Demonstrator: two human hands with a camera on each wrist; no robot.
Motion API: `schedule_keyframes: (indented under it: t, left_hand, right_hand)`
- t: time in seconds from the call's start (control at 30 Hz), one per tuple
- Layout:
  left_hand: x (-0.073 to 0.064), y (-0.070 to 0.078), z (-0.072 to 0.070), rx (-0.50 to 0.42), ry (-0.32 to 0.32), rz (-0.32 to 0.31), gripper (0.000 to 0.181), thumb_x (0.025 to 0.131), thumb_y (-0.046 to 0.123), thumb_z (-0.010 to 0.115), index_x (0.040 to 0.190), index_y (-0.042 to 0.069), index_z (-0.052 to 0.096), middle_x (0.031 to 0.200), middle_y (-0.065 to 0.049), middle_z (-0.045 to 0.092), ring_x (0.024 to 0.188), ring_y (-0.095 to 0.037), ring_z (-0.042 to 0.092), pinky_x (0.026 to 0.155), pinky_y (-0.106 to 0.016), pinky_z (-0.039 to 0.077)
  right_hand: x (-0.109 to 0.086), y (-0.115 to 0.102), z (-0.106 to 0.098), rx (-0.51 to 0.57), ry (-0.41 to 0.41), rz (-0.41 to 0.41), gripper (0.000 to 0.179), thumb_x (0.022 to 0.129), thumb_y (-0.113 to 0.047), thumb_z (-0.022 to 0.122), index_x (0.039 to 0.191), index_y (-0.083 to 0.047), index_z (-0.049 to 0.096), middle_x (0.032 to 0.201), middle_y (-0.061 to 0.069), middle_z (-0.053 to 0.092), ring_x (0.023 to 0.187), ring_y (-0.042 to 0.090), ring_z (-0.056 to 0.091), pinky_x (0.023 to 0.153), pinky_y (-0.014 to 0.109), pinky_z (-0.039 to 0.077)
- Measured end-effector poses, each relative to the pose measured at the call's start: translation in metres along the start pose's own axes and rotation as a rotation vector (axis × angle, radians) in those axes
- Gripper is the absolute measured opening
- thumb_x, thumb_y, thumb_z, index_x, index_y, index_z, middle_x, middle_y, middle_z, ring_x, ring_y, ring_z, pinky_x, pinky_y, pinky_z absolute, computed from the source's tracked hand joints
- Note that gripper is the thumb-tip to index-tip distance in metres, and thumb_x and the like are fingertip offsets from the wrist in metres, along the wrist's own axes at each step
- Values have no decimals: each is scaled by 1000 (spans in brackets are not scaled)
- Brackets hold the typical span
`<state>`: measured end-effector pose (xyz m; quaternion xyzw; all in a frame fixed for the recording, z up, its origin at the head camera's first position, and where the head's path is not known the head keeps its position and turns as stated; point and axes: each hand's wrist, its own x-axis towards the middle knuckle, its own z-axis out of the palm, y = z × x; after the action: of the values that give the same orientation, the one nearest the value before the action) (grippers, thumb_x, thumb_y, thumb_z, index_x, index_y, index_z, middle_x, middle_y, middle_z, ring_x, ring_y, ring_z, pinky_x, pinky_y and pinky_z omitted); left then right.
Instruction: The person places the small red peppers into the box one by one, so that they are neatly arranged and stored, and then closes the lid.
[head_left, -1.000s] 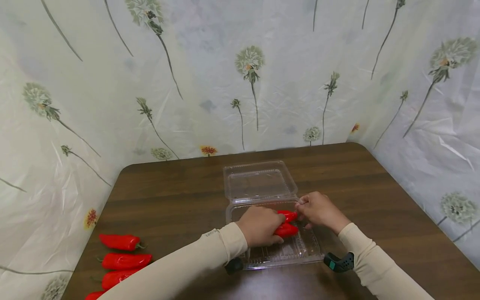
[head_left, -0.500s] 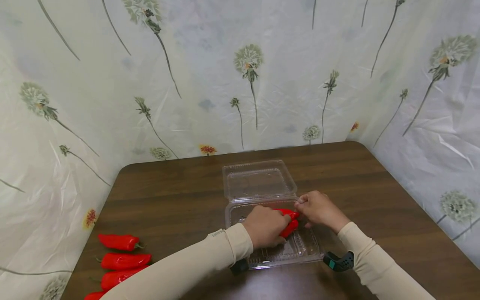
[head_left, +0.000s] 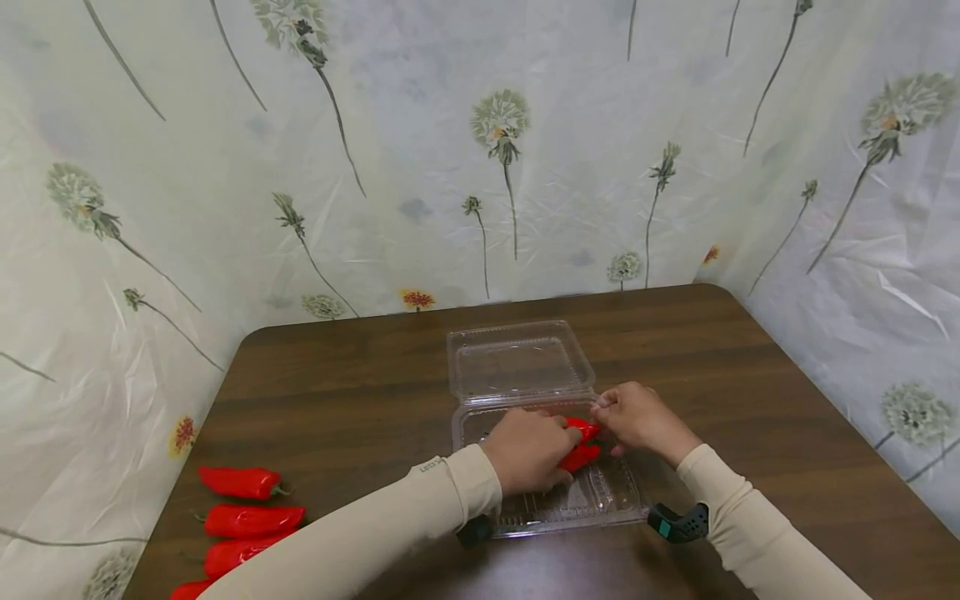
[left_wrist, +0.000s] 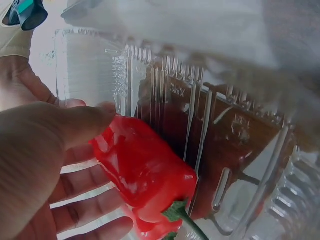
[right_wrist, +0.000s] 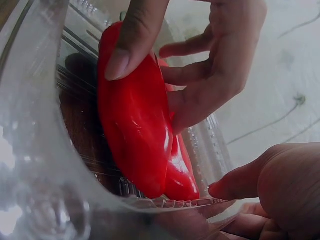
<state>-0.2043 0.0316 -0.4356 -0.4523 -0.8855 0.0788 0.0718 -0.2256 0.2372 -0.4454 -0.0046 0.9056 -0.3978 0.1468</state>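
A clear plastic clamshell box [head_left: 570, 528] lies unfolded on the table, its lid [head_left: 517, 367] flat toward the back. Two red peppers rest side by side in its base, toward the back right. My left hand [head_left: 528, 450] grips the nearer red pepper [right_wrist: 137, 125], thumb on its near side and fingers reaching between the two. The farther red pepper [right_wrist: 181, 175] is partly hidden behind it. A green stem [left_wrist: 182, 215] shows in the left wrist view. With thumb and fingers, my right hand [head_left: 641, 421] pinches the box's rim near the back right corner.
Several red peppers [head_left: 240, 483] lie in a column at the table's left, the lower ones partly covered by the left sleeve [head_left: 375, 529]. A flower-patterned sheet [head_left: 405, 167] hangs behind and beside the brown table [head_left: 345, 375].
My left hand has shifted slightly right with the nearer pepper, then eased back a little. My right hand stays in place on the box's rim.
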Motion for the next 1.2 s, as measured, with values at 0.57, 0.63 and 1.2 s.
schedule_keyframes:
  t: [0.57,0.63,1.2]
  left_hand:
    - [-19,-21,-7,-138,-2,-15,40,87,52,73,117,26,70,105,7,72,78,-6,64,59,-22,49]
    - [-24,-25,-7,-163,1,-21,42,87,52,73,119,25,70,106,7,72,78,-6,63,59,-21,48]
    - [-66,-53,-16,-313,62,-68,41,89,46,75,122,21,70,112,9,72,84,-4,66,59,-20,50]
  right_hand:
    - [-1,-2,-1,-18,-17,-20,13,98,-10,63,99,1,70,83,11,72,57,18,66,55,34,58]
    - [-1,-2,-1,-21,-16,-24,12,98,-10,63,99,1,70,83,11,71,58,18,66,55,34,58]
    - [1,-4,2,-33,-6,-22,11,97,-8,62,94,-1,69,82,10,70,64,17,66,55,33,58]
